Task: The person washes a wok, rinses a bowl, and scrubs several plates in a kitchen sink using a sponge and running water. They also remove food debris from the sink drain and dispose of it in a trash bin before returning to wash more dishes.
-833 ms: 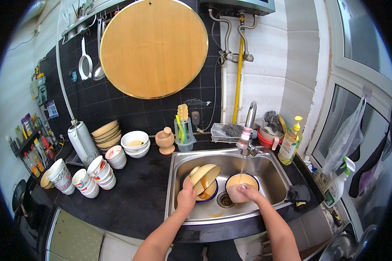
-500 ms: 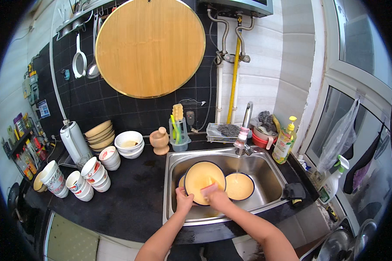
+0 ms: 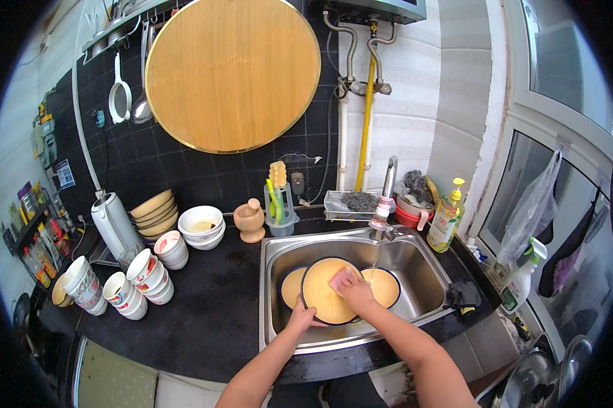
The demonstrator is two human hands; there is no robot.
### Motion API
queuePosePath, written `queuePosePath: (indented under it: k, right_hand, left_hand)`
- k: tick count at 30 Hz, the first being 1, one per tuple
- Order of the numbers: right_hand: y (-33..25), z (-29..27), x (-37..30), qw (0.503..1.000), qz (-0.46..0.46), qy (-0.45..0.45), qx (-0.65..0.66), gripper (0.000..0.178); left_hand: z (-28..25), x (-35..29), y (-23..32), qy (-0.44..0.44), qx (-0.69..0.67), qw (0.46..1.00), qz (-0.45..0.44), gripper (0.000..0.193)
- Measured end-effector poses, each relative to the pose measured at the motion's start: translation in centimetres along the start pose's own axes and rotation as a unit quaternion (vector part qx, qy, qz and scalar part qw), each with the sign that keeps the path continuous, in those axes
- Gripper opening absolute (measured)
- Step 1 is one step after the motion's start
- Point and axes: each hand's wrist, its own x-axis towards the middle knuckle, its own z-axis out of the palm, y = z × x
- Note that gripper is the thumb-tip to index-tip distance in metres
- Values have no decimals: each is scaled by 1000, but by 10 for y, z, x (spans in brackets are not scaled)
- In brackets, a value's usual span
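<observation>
Over the sink (image 3: 425,305) I hold a yellow enamel bowl (image 3: 323,294) with a dark blue rim, tilted toward me. My left hand (image 3: 304,316) grips its lower left edge, the thumb on the near side. My right hand (image 3: 356,288) presses a pink sponge (image 3: 341,279) against the upper right of its inner face. Behind it in the basin lie two more yellow enamel bowls, one at the left (image 3: 291,285) and one at the right (image 3: 386,285), both partly covered. Water runs in a thin stream from the faucet (image 3: 382,207) near the right bowl.
Stacks of white bowls (image 3: 202,226) and yellow bowls (image 3: 151,211) stand left on the black counter (image 3: 204,306), with a kettle (image 3: 116,221). A wooden mortar (image 3: 250,222) and utensil holder (image 3: 280,212) are behind the sink. A soap bottle (image 3: 446,221) stands right; a dark cloth (image 3: 461,296) lies at the edge.
The held bowl has shifted slightly right and down, uncovering more of the left bowl. My right hand has moved the sponge from the bowl's lower part up and right.
</observation>
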Motion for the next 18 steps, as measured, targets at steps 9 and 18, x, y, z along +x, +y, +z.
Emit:
queuePosePath:
  k: [9,18]
  right_hand:
    - [-24,-8,-21,931,37,-221,288,37]
    - [3,-32,16,984,-90,153,-21,20]
  left_hand:
    - [-19,5,-3,5,29,999,21,65]
    - [7,-10,10,-100,1,992,-73,59]
